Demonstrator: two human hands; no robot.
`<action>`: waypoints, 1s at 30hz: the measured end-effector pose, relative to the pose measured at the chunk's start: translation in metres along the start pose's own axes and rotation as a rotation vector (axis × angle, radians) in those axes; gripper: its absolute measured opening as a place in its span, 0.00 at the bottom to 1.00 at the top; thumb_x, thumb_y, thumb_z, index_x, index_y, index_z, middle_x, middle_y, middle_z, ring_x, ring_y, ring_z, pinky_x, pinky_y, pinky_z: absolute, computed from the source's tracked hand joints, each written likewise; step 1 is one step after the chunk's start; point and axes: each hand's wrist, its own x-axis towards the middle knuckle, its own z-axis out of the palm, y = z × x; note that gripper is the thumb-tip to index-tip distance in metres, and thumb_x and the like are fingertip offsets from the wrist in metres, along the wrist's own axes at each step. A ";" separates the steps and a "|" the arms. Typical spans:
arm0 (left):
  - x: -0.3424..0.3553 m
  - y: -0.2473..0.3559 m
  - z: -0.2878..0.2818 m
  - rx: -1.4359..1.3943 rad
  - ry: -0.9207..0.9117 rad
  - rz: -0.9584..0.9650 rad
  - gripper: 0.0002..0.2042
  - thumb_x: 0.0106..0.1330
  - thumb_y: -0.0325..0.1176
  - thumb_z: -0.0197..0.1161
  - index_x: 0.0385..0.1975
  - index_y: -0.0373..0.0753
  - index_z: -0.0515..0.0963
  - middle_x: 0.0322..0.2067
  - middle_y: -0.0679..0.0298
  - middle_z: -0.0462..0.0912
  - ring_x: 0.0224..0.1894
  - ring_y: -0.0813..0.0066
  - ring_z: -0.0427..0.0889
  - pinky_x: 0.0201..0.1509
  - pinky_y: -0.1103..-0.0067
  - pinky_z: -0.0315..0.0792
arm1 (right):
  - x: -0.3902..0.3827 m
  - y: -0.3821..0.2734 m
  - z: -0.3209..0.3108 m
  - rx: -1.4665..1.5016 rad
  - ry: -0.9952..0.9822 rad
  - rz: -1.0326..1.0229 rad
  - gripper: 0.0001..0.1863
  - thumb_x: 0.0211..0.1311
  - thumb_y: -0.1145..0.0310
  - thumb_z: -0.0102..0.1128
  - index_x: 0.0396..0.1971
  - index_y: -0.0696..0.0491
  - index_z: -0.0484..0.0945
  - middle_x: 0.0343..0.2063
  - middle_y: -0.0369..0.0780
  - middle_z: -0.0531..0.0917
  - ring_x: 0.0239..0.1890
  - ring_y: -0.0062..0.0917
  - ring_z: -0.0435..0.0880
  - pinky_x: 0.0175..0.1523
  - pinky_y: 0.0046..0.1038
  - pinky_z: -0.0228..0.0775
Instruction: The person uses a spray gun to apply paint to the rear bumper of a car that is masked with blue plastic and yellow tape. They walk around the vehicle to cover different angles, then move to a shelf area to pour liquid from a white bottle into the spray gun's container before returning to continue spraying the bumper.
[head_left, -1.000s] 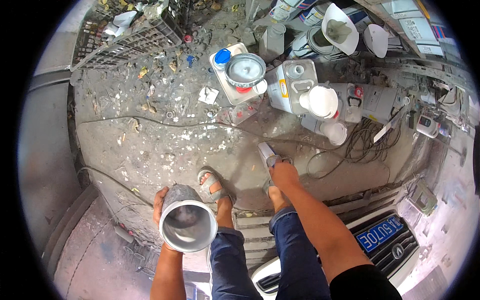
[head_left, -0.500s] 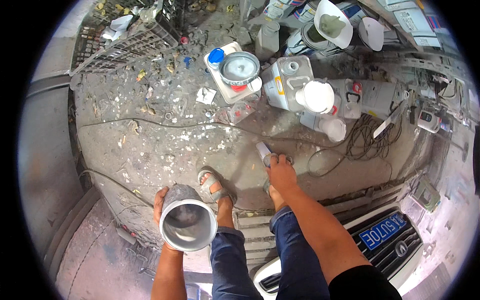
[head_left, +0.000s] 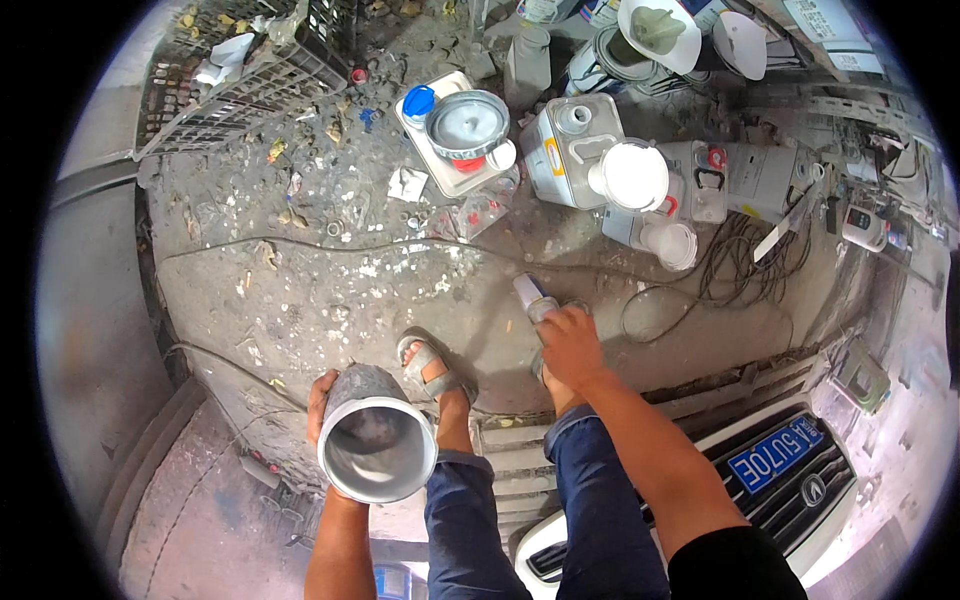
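Observation:
My left hand [head_left: 322, 410] grips a grey, paint-crusted cylindrical pot [head_left: 366, 385] from the side, its pale rim tilted toward me and its inside coated with grey and whitish residue. Out ahead and to the right, my right hand [head_left: 570, 342] is closed around a narrow flat tool [head_left: 530, 292] with a pale, faintly bluish face, held low over the dirty floor near my right foot; its exact kind is unclear. My left sandaled foot [head_left: 430, 370] stands between the two hands. Beyond them a dark cable [head_left: 370, 250] runs across the paint-spattered floor [head_left: 300, 310].
Ahead stand a tray [head_left: 450, 175] with a grey tub on it, metal canisters [head_left: 548, 170], a white container [head_left: 635, 175] and several tins [head_left: 585, 75]. A black crate [head_left: 200, 115] is at back left, coiled cable [head_left: 750, 275] at right, a car's front grille [head_left: 780, 505] at lower right.
The view has shifted slightly, so the containers ahead appear higher in the picture. My right hand and tool moved slightly up and then a little right; my left hand keeps its hold on the pot.

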 end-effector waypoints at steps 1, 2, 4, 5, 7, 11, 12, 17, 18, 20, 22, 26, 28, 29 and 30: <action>0.000 0.001 0.002 0.001 -0.005 -0.028 0.32 0.42 0.33 0.72 0.50 0.31 0.68 0.40 0.58 0.76 0.39 0.71 0.78 0.45 0.78 0.74 | -0.006 0.004 0.002 0.059 0.061 0.154 0.09 0.46 0.72 0.55 0.31 0.51 0.77 0.36 0.37 0.76 0.46 0.33 0.71 0.52 0.36 0.63; -0.002 0.001 0.003 -0.143 -0.004 -0.191 0.32 0.42 0.33 0.72 0.50 0.31 0.68 0.40 0.58 0.76 0.39 0.71 0.78 0.45 0.78 0.73 | -0.012 0.008 0.005 0.118 0.122 0.309 0.09 0.47 0.73 0.55 0.32 0.51 0.77 0.35 0.37 0.76 0.45 0.34 0.72 0.52 0.37 0.63; -0.007 0.001 0.004 -0.432 0.002 -0.516 0.31 0.42 0.32 0.71 0.49 0.31 0.69 0.41 0.58 0.76 0.40 0.71 0.78 0.46 0.78 0.73 | -0.027 0.023 0.013 0.695 0.153 0.779 0.13 0.51 0.70 0.56 0.38 0.54 0.74 0.36 0.39 0.78 0.45 0.38 0.73 0.52 0.39 0.65; -0.010 -0.007 0.006 -0.427 0.011 -0.485 0.31 0.42 0.32 0.71 0.50 0.31 0.69 0.41 0.57 0.76 0.41 0.71 0.78 0.46 0.78 0.73 | -0.035 0.028 0.017 0.987 0.168 1.009 0.15 0.52 0.69 0.57 0.41 0.55 0.73 0.36 0.40 0.78 0.45 0.40 0.74 0.52 0.39 0.66; -0.015 -0.028 0.007 -0.356 0.023 -0.408 0.31 0.43 0.31 0.72 0.50 0.31 0.68 0.42 0.57 0.76 0.42 0.71 0.78 0.46 0.78 0.73 | -0.036 0.018 0.010 0.570 -0.132 0.873 0.25 0.52 0.62 0.60 0.49 0.56 0.67 0.44 0.43 0.76 0.48 0.42 0.74 0.52 0.40 0.68; -0.006 -0.022 0.015 -0.176 -0.020 -0.231 0.32 0.43 0.31 0.72 0.50 0.31 0.68 0.42 0.56 0.75 0.42 0.70 0.78 0.47 0.77 0.73 | -0.047 0.011 0.046 0.191 -0.227 0.808 0.41 0.48 0.53 0.65 0.58 0.55 0.56 0.56 0.47 0.68 0.53 0.46 0.72 0.53 0.40 0.68; -0.005 -0.023 0.017 -0.241 -0.006 -0.259 0.31 0.43 0.31 0.71 0.50 0.31 0.68 0.42 0.56 0.75 0.42 0.70 0.78 0.47 0.77 0.73 | -0.043 0.007 0.053 0.202 -0.237 0.839 0.42 0.47 0.53 0.65 0.59 0.55 0.55 0.57 0.48 0.67 0.53 0.47 0.72 0.53 0.41 0.68; 0.003 -0.030 0.021 -0.390 -0.086 -0.212 0.29 0.49 0.28 0.67 0.52 0.31 0.65 0.45 0.56 0.73 0.44 0.69 0.76 0.49 0.75 0.74 | -0.033 0.003 0.071 0.243 -0.213 0.901 0.45 0.46 0.53 0.65 0.60 0.55 0.53 0.56 0.53 0.65 0.52 0.49 0.72 0.52 0.41 0.69; 0.009 -0.026 0.024 -0.652 -0.116 -0.437 0.33 0.47 0.27 0.68 0.55 0.34 0.62 0.50 0.54 0.68 0.48 0.66 0.74 0.52 0.73 0.73 | -0.036 0.009 0.068 0.224 -0.194 0.866 0.44 0.46 0.54 0.65 0.60 0.55 0.53 0.56 0.54 0.66 0.51 0.49 0.73 0.51 0.41 0.69; 0.008 -0.039 0.022 -0.671 -0.169 -0.387 0.37 0.44 0.26 0.71 0.57 0.39 0.60 0.56 0.51 0.63 0.54 0.60 0.70 0.56 0.69 0.69 | -0.034 0.014 0.057 0.195 -0.150 0.778 0.43 0.46 0.54 0.65 0.60 0.55 0.54 0.55 0.54 0.66 0.49 0.49 0.74 0.50 0.42 0.70; 0.012 -0.047 0.026 -0.430 -0.220 -0.171 0.41 0.39 0.29 0.74 0.57 0.40 0.60 0.56 0.49 0.64 0.57 0.57 0.67 0.59 0.68 0.65 | -0.028 0.005 0.027 0.135 -0.172 0.653 0.42 0.46 0.55 0.65 0.59 0.55 0.56 0.51 0.53 0.70 0.46 0.48 0.76 0.47 0.42 0.71; 0.027 -0.043 0.037 -0.213 -0.186 0.099 0.48 0.28 0.37 0.79 0.56 0.37 0.59 0.56 0.47 0.64 0.58 0.48 0.66 0.62 0.67 0.62 | -0.013 -0.017 -0.064 0.060 -0.381 0.509 0.41 0.44 0.53 0.66 0.57 0.55 0.61 0.47 0.53 0.74 0.46 0.48 0.76 0.48 0.40 0.70; 0.040 -0.031 0.039 -0.191 -0.195 0.171 0.48 0.28 0.37 0.79 0.55 0.37 0.60 0.56 0.46 0.64 0.57 0.47 0.67 0.61 0.66 0.63 | 0.001 -0.032 -0.113 0.039 -0.477 0.388 0.41 0.44 0.52 0.66 0.58 0.55 0.62 0.46 0.52 0.75 0.44 0.46 0.77 0.46 0.40 0.71; 0.045 -0.026 0.039 -0.181 -0.203 0.209 0.47 0.29 0.37 0.79 0.55 0.37 0.60 0.56 0.46 0.64 0.57 0.46 0.67 0.61 0.66 0.64 | 0.006 -0.041 -0.136 0.029 -0.525 0.334 0.41 0.44 0.52 0.66 0.58 0.54 0.62 0.45 0.51 0.75 0.43 0.46 0.78 0.46 0.40 0.71; 0.047 -0.025 0.042 -0.127 -0.192 0.221 0.47 0.29 0.37 0.79 0.55 0.36 0.59 0.56 0.45 0.65 0.57 0.46 0.68 0.59 0.66 0.66 | 0.014 -0.047 -0.156 0.000 -0.558 0.262 0.41 0.44 0.51 0.66 0.58 0.54 0.63 0.44 0.50 0.76 0.42 0.45 0.78 0.44 0.40 0.71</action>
